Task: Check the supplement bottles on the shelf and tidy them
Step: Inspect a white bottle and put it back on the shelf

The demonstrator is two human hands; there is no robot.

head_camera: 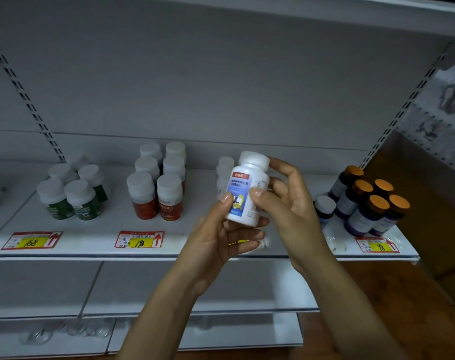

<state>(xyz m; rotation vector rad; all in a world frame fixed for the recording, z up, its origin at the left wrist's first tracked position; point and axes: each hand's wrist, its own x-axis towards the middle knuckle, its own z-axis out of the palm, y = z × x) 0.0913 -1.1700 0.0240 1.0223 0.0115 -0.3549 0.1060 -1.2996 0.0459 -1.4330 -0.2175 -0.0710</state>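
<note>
A single wide-angle view from the person's head faces the white shelf (112, 224) head-on and tilts slightly down, at arm's reach. The fingers (288, 172) sit just right of centre. The shelf spreads behind, beside and below them, its slotted uprights (26, 100) slanting outward.

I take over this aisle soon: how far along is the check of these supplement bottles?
Seemingly done: the green-label bottles and red-label bottles stand upright in groups. In hand: the left hand and right hand grip the blue-label bottle off the shelf, label facing the camera. Left: returning it to the white-capped bottles behind it, and probably the orange-capped bottles, where one odd white-capped bottle stands beside them.
</note>
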